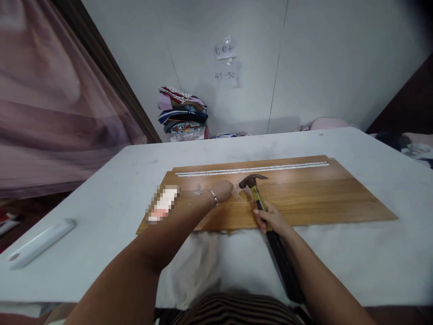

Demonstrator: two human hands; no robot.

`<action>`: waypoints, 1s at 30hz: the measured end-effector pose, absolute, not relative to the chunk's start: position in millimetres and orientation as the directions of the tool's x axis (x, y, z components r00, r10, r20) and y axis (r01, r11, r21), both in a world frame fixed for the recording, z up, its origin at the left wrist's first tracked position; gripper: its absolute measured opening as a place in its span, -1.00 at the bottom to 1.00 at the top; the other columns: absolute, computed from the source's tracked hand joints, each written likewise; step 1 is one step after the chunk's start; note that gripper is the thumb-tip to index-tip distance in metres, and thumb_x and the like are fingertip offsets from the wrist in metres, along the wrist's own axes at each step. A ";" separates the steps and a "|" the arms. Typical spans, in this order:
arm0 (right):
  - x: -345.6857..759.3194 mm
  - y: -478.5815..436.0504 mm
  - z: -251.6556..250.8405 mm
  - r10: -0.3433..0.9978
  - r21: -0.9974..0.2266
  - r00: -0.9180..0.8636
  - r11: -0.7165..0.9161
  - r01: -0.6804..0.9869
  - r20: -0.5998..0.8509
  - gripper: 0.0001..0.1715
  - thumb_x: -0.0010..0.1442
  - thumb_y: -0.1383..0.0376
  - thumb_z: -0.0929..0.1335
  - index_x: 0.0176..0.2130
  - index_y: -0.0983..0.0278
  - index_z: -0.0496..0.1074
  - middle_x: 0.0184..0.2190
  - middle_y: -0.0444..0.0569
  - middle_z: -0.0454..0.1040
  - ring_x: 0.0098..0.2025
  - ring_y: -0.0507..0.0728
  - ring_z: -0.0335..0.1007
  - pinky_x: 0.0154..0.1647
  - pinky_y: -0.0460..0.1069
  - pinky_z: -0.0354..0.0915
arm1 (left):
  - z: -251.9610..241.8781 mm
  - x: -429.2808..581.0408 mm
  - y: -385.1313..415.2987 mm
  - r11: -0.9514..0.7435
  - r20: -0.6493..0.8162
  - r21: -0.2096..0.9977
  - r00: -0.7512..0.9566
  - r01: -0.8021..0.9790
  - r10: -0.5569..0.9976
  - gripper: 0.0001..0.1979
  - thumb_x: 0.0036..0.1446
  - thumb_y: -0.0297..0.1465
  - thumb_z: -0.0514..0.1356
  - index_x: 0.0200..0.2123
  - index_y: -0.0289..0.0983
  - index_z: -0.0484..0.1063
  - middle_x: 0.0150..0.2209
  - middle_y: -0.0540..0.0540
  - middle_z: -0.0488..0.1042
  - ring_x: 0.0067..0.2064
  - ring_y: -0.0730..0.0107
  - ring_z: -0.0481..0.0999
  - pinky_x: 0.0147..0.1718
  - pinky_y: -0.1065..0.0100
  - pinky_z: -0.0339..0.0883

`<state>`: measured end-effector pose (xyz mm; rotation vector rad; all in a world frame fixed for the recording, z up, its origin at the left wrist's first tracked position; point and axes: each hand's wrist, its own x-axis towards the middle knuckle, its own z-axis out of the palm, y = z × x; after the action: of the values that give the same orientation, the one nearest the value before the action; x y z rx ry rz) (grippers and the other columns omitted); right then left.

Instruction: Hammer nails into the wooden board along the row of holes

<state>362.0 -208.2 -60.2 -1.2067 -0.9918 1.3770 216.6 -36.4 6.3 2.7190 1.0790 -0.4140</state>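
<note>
Our right hand (270, 220) grips yellow-handled steel hammer (260, 198) over brown wooden board (321, 198); left hand (223, 189) curled there, contents unclear; we judge aiming step, steadiness needed.

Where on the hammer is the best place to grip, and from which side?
Likely the black lower handle, from the near side: the hammer points head-away over the wooden board, handle running back toward the person. The right hand grips higher, by the yellow part.
</note>
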 end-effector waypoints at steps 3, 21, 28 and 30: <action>361.9 -208.2 -61.2 0.988 -0.976 0.015 -0.150 -0.160 -0.154 -0.50 0.05 0.04 0.38 -0.11 0.23 0.22 -0.80 -0.37 0.25 -0.80 -0.01 0.08 -0.75 -0.11 0.06 | 3.9 210.6 -35.2 -0.699 -0.317 0.087 0.685 0.709 0.656 -0.83 0.09 -0.49 0.18 -0.31 -0.38 0.59 -0.23 -0.36 0.60 -0.13 0.07 0.60 -0.14 0.28 0.41; 362.6 -209.8 -59.7 0.982 -0.972 0.025 -0.180 -0.152 -0.186 -0.37 0.02 -0.03 0.40 -0.05 0.26 0.22 -0.81 -0.38 0.24 -0.79 0.00 0.07 -0.74 -0.10 0.06 | -37.2 160.0 -48.3 -0.380 0.016 0.676 0.503 0.631 0.864 -0.93 0.04 -0.45 0.18 -0.36 -0.29 0.46 -0.38 -0.02 0.56 -0.32 0.40 0.50 -0.31 0.42 0.34; 360.9 -210.8 -57.7 0.982 -0.974 0.042 -0.180 -0.136 -0.187 -0.37 0.01 -0.04 0.39 -0.07 0.27 0.22 -0.80 -0.38 0.23 -0.79 -0.01 0.07 -0.74 -0.10 0.07 | -51.7 158.4 -58.0 -0.367 0.123 0.782 0.453 0.504 0.883 -0.97 0.01 -0.48 0.21 -0.46 -0.28 0.44 -0.49 0.04 0.47 -0.41 0.47 0.42 -0.38 0.45 0.27; 360.5 -210.9 -57.9 0.982 -0.976 0.052 -0.174 -0.134 -0.183 -0.38 0.02 -0.03 0.38 -0.06 0.28 0.22 -0.80 -0.37 0.24 -0.79 -0.01 0.07 -0.75 -0.10 0.07 | -53.9 157.6 -58.8 -0.374 0.147 0.797 0.447 0.474 0.882 -0.95 -0.01 -0.49 0.22 -0.49 -0.28 0.42 -0.52 0.05 0.44 -0.43 0.48 0.38 -0.41 0.46 0.24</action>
<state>360.5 -210.9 -57.9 -1.2705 -0.9764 1.3493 157.6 -58.8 -53.9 2.0096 1.1326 0.7563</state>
